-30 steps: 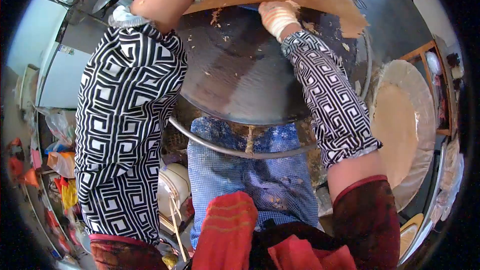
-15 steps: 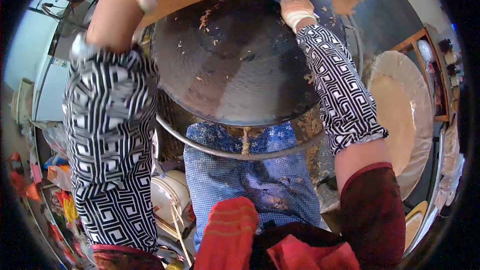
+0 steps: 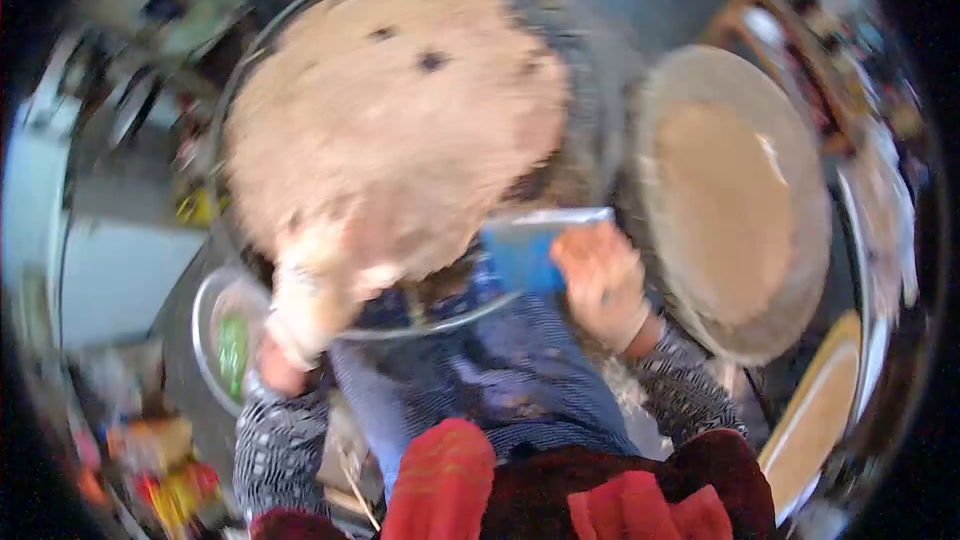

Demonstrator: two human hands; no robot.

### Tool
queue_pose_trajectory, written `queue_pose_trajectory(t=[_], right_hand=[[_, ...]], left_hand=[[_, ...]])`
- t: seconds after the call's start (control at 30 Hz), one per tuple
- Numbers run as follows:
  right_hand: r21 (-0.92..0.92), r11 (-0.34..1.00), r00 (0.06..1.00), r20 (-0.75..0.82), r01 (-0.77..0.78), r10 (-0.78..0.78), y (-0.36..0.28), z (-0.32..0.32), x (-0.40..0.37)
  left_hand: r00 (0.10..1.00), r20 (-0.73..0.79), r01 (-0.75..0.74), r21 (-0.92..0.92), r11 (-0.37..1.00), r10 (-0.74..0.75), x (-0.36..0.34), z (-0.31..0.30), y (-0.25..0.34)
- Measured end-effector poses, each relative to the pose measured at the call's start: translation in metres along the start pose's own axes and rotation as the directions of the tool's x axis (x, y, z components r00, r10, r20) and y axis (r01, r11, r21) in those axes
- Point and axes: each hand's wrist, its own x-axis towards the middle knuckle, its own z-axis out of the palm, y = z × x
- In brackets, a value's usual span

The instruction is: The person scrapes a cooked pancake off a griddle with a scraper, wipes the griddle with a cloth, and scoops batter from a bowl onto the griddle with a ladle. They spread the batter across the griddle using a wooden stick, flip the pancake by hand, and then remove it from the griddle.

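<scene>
Thin pancake point(image 3: 400, 120) spread mostly inside metal ring point(image 3: 470, 318). Left hand point(image 3: 305, 305) at near edge, finger closure too blurred to tell; right hand point(image 3: 600, 285) grips blue scraper point(image 3: 530, 252). Best support edge broadly, blade clear: sheet could tear.

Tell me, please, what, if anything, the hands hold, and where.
The right hand holds a flat blue scraper by its right end. The left hand is at a round tan flatbread; blur hides any grip.

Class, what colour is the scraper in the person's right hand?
Blue, with a pale far edge; the head view shows it.
</scene>
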Motion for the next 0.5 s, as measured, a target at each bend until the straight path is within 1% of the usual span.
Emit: queue_pose_trajectory(t=[0.03, 0.07, 0.13, 0.17, 0.2, 0.23, 0.27, 0.3, 0.33, 0.37, 0.4, 0.43, 0.47, 0.5], right_hand=[[0.034, 0.998, 0.999, 0.024, -0.047, 0.046, -0.003, -0.002, -0.041], [0.115, 0.981, 0.988, 0.026, -0.154, 0.152, -0.009, -0.006, -0.082], [0.214, 0.926, 0.95, 0.06, -0.311, 0.305, -0.016, -0.007, -0.165], [0.164, 0.91, 0.924, 0.054, -0.381, 0.378, -0.02, -0.007, -0.212], [0.149, 0.89, 0.902, 0.053, -0.432, 0.429, -0.025, -0.005, -0.25], [0.103, 0.861, 0.867, 0.022, -0.497, 0.498, -0.03, -0.012, -0.281], [0.029, 0.655, 0.649, 0.179, -0.755, 0.739, -0.036, -0.019, -0.312], [-0.067, 0.396, 0.359, 0.307, -0.916, 0.882, -0.038, -0.022, -0.344], [-0.128, 0.271, 0.261, 0.094, -0.954, 0.961, -0.034, -0.004, -0.393], [-0.164, 0.133, 0.154, -0.117, -0.977, 0.981, -0.035, -0.004, -0.41], [-0.102, -0.125, -0.117, -0.075, -0.987, 0.99, -0.032, -0.014, -0.429], [-0.102, -0.013, 0.033, -0.435, -0.995, 0.9, -0.026, 0.01, -0.453], [-0.088, -0.023, 0.018, -0.439, -0.996, 0.899, -0.013, 0.02, -0.464], [-0.045, -0.178, -0.149, -0.37, -0.983, 0.917, 0.006, 0.025, -0.467]], left_hand=[[0.993, 0.019, -0.116, -0.055, 0.992, 0.117, -0.035, 0.012, -0.033], [0.99, 0.054, -0.131, 0.071, 0.989, 0.127, -0.04, 0.031, -0.054], [0.984, 0.062, -0.178, 0.313, 0.933, 0.167, -0.006, 0.083, -0.098], [0.986, 0.041, -0.162, 0.438, 0.884, 0.161, 0.014, 0.106, -0.117], [0.992, 0.004, -0.107, 0.572, 0.813, 0.128, 0.027, 0.118, -0.139], [0.995, -0.053, -0.02, 0.701, 0.713, 0.08, 0.034, 0.115, -0.163], [0.99, -0.142, 0.103, 0.807, 0.581, 0.023, 0.032, 0.098, -0.186], [0.988, -0.137, 0.071, 0.804, 0.59, 0.068, 0.037, 0.102, -0.188], [0.987, -0.158, 0.103, 0.687, 0.719, 0.009, 0.037, 0.105, -0.189], [0.986, -0.157, 0.138, 0.552, 0.822, -0.061, 0.038, 0.107, -0.181], [0.988, -0.151, 0.116, 0.564, 0.818, -0.036, 0.038, 0.099, -0.16], [0.972, -0.187, 0.232, 0.639, 0.733, -0.145, 0.038, 0.104, -0.147], [0.938, -0.242, 0.347, 0.699, 0.625, -0.25, 0.04, 0.114, -0.137], [0.923, -0.383, 0.345, 0.859, 0.378, 0.03, 0.043, 0.135, -0.156]])
